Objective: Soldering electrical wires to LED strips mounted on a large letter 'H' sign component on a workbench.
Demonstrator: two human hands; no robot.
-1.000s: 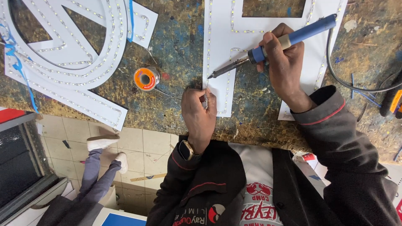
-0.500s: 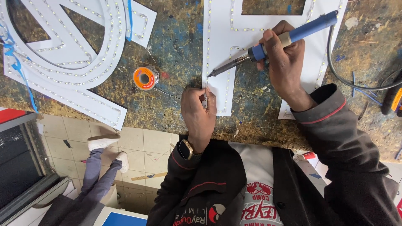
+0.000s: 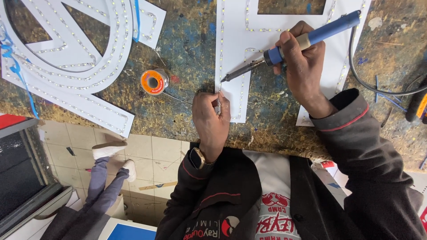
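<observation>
Soldering iron (image 3: 284, 51) lowered toward left hand (image 3: 212, 116)

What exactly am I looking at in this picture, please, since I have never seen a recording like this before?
This is one view from a camera worn on a person's head, looking down at their own two hands over a worn, paint-spattered workbench. There is no machine here, only bare hands. The right hand holds a blue-handled soldering iron, its tip pointing at the edge of a white sign panel lined with rows of small lights. The left hand pinches a thin wire upright near that tip. Beside it lies an orange spool of solder. At the upper left lies another white lit sign piece. Below the bench edge, another person's legs show on the tiled floor.
</observation>
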